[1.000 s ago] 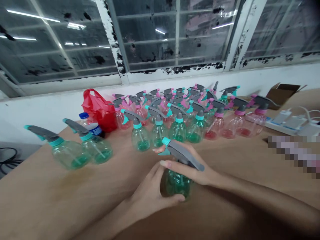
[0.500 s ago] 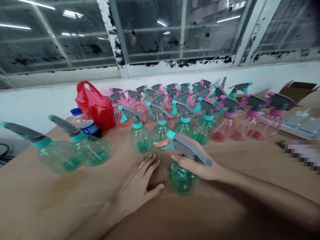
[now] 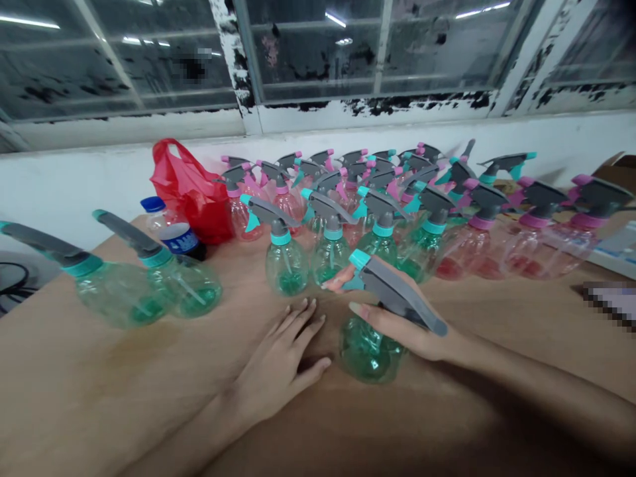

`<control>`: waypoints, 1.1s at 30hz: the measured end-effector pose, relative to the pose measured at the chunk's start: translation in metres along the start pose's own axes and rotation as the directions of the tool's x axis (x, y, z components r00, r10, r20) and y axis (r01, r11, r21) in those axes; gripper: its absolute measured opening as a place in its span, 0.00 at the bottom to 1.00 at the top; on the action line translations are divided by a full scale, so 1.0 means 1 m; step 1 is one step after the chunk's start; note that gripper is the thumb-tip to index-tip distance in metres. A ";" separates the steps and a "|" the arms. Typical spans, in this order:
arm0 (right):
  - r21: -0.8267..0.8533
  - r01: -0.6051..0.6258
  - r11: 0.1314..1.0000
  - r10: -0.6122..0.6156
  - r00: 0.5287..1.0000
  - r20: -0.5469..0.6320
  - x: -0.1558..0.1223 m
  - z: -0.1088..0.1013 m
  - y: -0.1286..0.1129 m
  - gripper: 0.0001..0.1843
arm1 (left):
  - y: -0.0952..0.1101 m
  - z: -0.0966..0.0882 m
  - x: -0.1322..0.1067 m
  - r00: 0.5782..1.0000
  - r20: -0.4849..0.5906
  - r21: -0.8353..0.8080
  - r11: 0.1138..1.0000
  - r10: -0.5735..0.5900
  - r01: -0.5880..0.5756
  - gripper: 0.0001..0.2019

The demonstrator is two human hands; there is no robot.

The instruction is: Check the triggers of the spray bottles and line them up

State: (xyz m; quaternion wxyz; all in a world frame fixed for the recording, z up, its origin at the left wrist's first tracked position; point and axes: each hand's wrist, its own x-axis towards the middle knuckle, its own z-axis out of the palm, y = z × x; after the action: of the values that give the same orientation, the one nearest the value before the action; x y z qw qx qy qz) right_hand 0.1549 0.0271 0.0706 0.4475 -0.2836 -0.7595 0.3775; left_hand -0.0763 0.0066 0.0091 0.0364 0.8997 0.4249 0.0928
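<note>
My right hand (image 3: 407, 324) is wrapped around the neck of a green spray bottle (image 3: 370, 358) with a grey and turquoise trigger head. The bottle is close to the tabletop and a little tilted; whether its base touches the wood I cannot tell. Flat on the table, just left of that bottle, lies my left hand (image 3: 283, 361) with its fingers spread and nothing in it. Beyond my hands, a green spray bottle (image 3: 287, 268) stands at the left end of the front row. Two more green bottles, one of them a spray bottle (image 3: 186, 291), are at the left.
Several pink spray bottles (image 3: 462, 248) and green ones crowd the back of the wooden table (image 3: 209, 377). A red plastic bag (image 3: 191, 199) and a blue-capped drink bottle (image 3: 173, 232) sit at the back left. A cardboard box (image 3: 619, 175) is at the far right.
The view has shifted slightly, so most things sit a little differently in the frame. My right hand still grips the spray bottle, and my left hand stays flat on the table.
</note>
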 end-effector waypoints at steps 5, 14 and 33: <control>0.037 -0.012 0.999 0.012 1.000 0.008 0.000 0.000 -0.005 0.12 | 0.004 -0.006 0.000 1.000 0.002 0.005 1.000 -0.008 0.008 0.30; -0.102 -0.021 0.995 0.015 0.998 -0.059 -0.002 -0.003 -0.008 0.10 | 0.001 0.002 -0.003 1.000 -0.004 0.031 0.999 0.012 -0.012 0.28; 0.009 -0.088 0.996 0.088 0.995 -0.043 -0.007 0.002 -0.007 0.12 | -0.002 0.005 -0.003 0.998 -0.045 0.052 0.998 0.036 -0.034 0.28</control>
State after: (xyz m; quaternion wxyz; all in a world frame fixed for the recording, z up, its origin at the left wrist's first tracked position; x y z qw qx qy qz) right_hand 0.1553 0.0169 0.0724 0.4480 -0.3233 -0.7349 0.3934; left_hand -0.0787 0.0062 0.0036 0.0020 0.9053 0.4121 0.1032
